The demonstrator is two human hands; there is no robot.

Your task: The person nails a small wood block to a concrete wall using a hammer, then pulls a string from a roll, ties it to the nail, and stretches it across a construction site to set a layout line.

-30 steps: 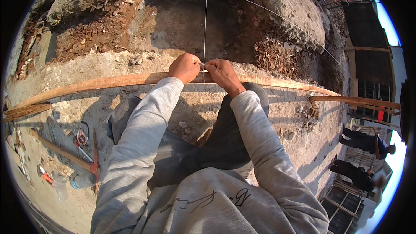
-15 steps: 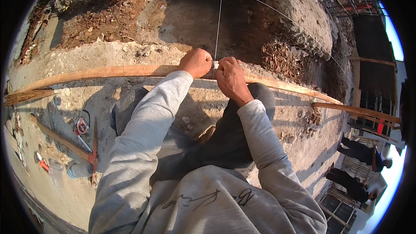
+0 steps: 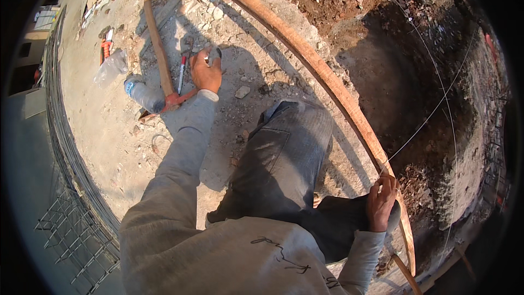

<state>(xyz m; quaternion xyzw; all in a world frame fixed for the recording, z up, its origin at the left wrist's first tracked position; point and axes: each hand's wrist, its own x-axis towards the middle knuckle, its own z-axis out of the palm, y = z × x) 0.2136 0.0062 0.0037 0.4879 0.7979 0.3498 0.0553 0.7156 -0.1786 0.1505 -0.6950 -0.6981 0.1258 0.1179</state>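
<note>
My left hand [image 3: 206,74] is down on the ground at the left, fingers curled around what looks like a tape measure, mostly hidden by the hand. Just beside it lie a red-and-white marker [image 3: 181,75] and a red-headed pick hammer [image 3: 159,49] with a wooden handle. At the lower right, my right hand [image 3: 381,199] is closed at the long wooden plank [image 3: 322,71], its fingers pinching the white string [image 3: 417,130] where it meets the wood. From there the string runs out over the dug pit.
A plastic bottle [image 3: 144,96], a clear plastic bag [image 3: 112,70] and an orange-handled tool [image 3: 105,49] lie left of the hammer. Steel bars [image 3: 65,125] and a rebar cage [image 3: 76,235] line the left side. Beyond the plank is the pit [image 3: 376,76], crossed by another string.
My left hand has left the string and plank and reached left to the ground by the hammer. My right hand stays at the string. The view has turned left.
</note>
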